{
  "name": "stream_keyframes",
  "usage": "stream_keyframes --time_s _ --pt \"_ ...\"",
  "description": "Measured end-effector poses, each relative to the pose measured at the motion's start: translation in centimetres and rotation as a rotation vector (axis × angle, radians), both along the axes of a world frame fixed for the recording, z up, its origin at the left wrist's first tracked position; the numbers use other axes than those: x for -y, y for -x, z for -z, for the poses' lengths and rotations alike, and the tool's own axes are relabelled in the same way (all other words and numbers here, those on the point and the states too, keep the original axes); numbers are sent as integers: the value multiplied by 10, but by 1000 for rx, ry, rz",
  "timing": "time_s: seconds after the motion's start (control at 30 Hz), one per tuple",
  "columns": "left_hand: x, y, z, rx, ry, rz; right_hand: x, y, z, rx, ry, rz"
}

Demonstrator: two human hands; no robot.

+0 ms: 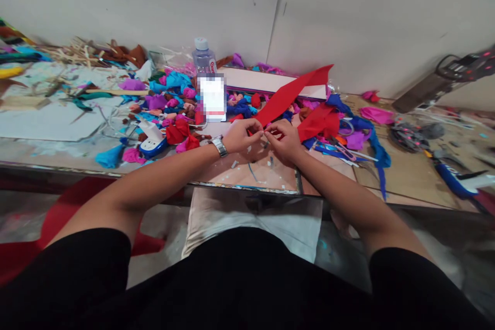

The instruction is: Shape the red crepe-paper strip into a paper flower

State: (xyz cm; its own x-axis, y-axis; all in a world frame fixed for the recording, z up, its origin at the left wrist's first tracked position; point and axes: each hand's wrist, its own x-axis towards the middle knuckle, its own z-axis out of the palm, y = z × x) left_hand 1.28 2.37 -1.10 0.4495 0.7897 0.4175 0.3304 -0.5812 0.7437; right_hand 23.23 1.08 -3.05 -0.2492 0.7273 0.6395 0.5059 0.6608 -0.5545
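My left hand [244, 135], with a metal-band watch [219, 146] on its wrist, is closed in a pinch over the front part of the table. Its fingertips meet those of my right hand [285, 140], also pinched. Something small and pale seems to lie between them, too small to name. Just behind the fingers, a long red fabric strip [288, 94] slants up to the right; whether either hand grips its lower end is hidden. A second red fabric piece [320, 122] lies right of my right hand. Small scraps [253, 171] dot the tabletop below the hands.
Behind the hands spreads a heap of colourful knotted fabric bits [170, 105]. A phone [212, 98] leans by a plastic bottle [203, 59]. A white-and-blue plug adapter [152, 139] sits at left, a long white box [270, 82] behind, and a blue-and-white tool [460, 180] at right.
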Motion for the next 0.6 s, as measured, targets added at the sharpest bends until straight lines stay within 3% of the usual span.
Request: stream_keyframes --time_s 0.17,0.37,0.6 --pt "-2 -6 7 -12 81 6 -1 0 2 32 -3 15" --pt "-8 4 19 -102 48 79 1 2 3 124 6 -19" --pt "-9 9 27 -8 93 121 1 5 5 130 67 -25"
